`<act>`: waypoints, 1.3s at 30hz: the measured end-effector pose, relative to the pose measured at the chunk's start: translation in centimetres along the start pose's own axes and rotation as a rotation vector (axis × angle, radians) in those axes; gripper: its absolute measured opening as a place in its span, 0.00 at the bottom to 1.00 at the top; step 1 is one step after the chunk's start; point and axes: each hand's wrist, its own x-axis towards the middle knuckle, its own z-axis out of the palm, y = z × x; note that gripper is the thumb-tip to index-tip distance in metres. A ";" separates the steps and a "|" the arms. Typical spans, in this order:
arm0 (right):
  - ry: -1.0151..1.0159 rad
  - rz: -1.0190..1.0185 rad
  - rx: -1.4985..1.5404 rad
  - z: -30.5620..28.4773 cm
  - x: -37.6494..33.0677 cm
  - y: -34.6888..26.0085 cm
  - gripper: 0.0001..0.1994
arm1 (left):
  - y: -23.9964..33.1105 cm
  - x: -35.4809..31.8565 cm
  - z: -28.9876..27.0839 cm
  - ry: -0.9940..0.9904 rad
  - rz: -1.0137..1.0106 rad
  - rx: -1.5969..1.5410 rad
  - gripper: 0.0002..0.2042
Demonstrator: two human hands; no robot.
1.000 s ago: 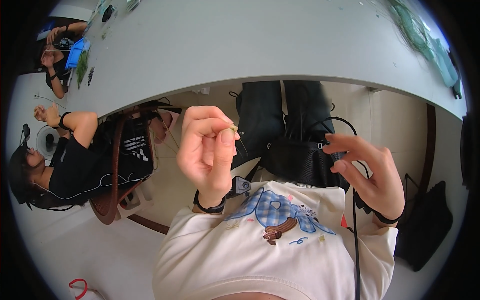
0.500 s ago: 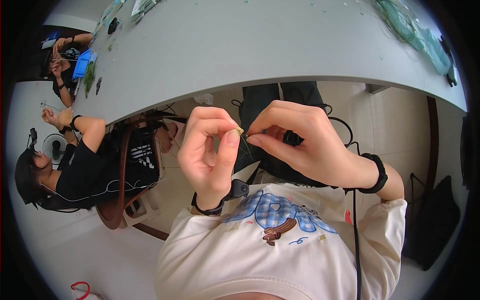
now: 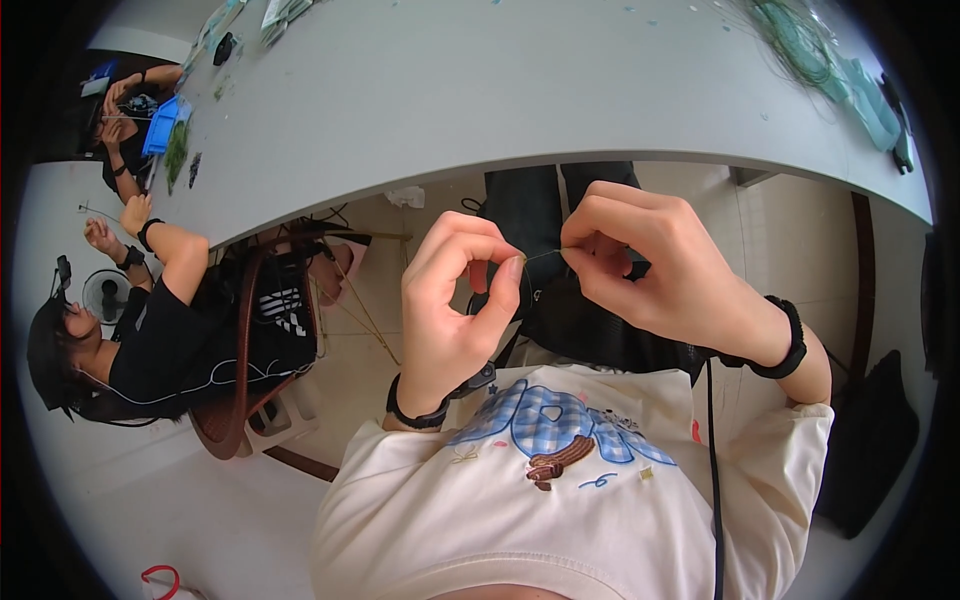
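Observation:
My left hand (image 3: pixel 455 290) is closed in a pinch, thumb against forefinger, in front of my body and below the table's edge. My right hand (image 3: pixel 650 255) pinches too, a short gap to the right. Between the two sets of fingertips stretches a thin greenish thread (image 3: pixel 543 253), held at both ends. A fine loose end seems to hang below my left fingertips. Whatever else sits inside either pinch is too small to make out.
The grey table (image 3: pixel 460 90) spans the area ahead. Greenish strands with a pale bag (image 3: pixel 835 85) lie at its far right. A co-worker in black (image 3: pixel 190 340) sits at left on a brown chair (image 3: pixel 243 370); another person works beyond, near a blue tray (image 3: pixel 160 125). Thin yellowish stalks (image 3: pixel 375 328) show beside the chair.
Both hands have shifted right, the right one farther, so the gap between them has widened. The thread now runs across that gap. The small pale-green bit at my left fingertips no longer shows clearly.

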 end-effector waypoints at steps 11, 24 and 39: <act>-0.066 0.062 -0.207 -3.0 -0.5 -0.9 0.04 | -0.1 0.2 0.0 -0.079 -0.077 -0.005 0.02; 0.267 0.281 -0.448 -10.2 -3.1 0.4 0.02 | -1.7 -0.1 -1.3 -0.017 -0.083 -0.044 0.02; 0.358 0.367 -0.560 -11.9 -4.9 0.2 0.02 | -1.5 0.6 -0.1 -0.043 -0.058 -0.108 0.02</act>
